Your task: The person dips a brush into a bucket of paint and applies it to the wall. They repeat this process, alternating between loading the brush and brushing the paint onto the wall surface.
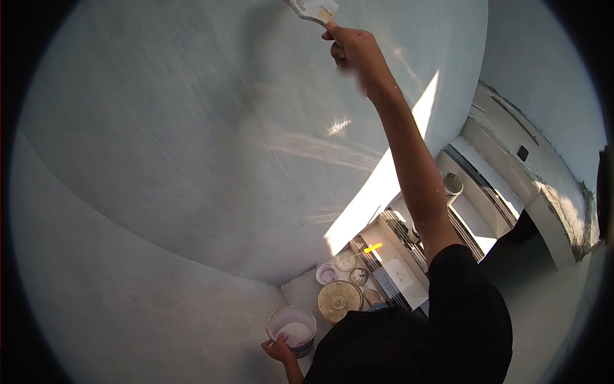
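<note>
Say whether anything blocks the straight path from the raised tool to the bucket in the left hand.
Nothing visible does: between the tool in the right hand and the open-topped bucket, only the wall shows behind.

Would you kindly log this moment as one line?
right hand: raised, holding flat tool, cut off by frame | left hand: gripping bucket | bucket: pale contents inside

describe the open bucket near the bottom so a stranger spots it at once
From the big grey wall, look down to the round tan lid. The open bucket is left of the lid and slightly lower, with pale material inside. Unlike the smaller pail above the lid, it has the left grip at its rim.
</note>
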Available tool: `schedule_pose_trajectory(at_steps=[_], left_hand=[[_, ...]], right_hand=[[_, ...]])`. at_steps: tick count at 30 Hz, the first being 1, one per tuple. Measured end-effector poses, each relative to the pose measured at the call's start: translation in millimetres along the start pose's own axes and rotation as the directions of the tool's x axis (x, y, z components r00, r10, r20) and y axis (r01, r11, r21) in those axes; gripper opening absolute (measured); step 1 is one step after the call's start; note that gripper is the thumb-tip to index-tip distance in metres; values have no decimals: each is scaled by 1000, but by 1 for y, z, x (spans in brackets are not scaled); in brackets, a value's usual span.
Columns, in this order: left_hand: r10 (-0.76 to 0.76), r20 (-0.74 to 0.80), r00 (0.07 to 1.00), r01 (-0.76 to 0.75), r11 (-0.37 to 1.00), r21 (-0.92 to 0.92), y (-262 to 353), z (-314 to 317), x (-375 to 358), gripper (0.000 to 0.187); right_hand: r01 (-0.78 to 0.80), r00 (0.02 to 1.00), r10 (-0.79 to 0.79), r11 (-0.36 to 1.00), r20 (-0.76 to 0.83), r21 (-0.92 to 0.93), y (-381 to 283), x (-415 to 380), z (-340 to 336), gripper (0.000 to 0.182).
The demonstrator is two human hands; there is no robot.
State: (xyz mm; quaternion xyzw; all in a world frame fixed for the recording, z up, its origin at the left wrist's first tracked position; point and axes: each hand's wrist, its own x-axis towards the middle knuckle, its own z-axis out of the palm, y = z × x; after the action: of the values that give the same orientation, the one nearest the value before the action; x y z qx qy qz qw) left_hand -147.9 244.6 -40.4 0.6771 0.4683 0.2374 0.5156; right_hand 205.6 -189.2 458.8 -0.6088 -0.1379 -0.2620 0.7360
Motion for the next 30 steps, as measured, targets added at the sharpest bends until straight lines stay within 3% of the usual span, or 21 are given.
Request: schedule_pose_trajectory(at_steps=[1, 4, 6, 8, 10, 11, 13, 16, 19, 21, 24, 27, 30], left_hand=[[-1, 8, 1000, 1, 998, -56, 0, 2, 0, 38], [21, -11, 1000, -20, 998, 56, 0, 1, -2, 37], [15, -23, 1000, -14, 998, 61, -2, 1, -2, 37], [22, -46, 999, -18, 995, 95, -11, 2, -2, 38], [51, -76, 996, -37, 985, 168, -31, -2, 7, 40], [15, -81, 997, -4, 992, 126, -32, -2, 9, 40], [-70, -82, 994, 74, 996, 49, -34, -6, 3, 42], [-30, -61, 998, 38, 990, 139, -35, -11, 4, 41], [-9, -55, 998, 19, 984, 179, -33, -13, 7, 41], [-5, -54, 999, 14, 986, 164, -32, -15, 6, 41], [22, -55, 998, -14, 989, 145, -44, -19, 11, 42], [4, -52, 999, 1, 995, 99, -27, -22, 0, 41], [-31, -63, 998, 33, 999, 26, -3, -24, -17, 40]], right_hand=[[96, 995, -96, 995, 20, 22, -8, 7, 2, 32], [171, 984, -175, 981, 41, 86, -6, 10, 4, 34], [51, 997, -54, 997, 55, 61, 41, 1, 1, 39], [-138, 989, 141, 987, 37, -78, 128, -27, -8, 46], [-165, 986, 164, 985, -22, -59, 226, -85, -20, 46], [-259, 965, 258, 966, -35, -16, 268, -117, -28, 41], [-448, 891, 444, 894, -92, -25, 328, -180, -43, 42], [-734, 679, 717, 664, -160, -143, 374, -261, -66, 40], [-823, 554, 808, 493, -203, -284, 407, -311, -81, 43], [-886, 453, 857, 400, -246, -237, 419, -328, -86, 42], [-921, 386, 892, 361, -235, -143, 420, -324, -85, 37], [-895, 444, 867, 420, -225, -149, 425, -295, -77, 35], [-812, 584, 775, 556, -240, -178, 404, -238, -62, 37]])
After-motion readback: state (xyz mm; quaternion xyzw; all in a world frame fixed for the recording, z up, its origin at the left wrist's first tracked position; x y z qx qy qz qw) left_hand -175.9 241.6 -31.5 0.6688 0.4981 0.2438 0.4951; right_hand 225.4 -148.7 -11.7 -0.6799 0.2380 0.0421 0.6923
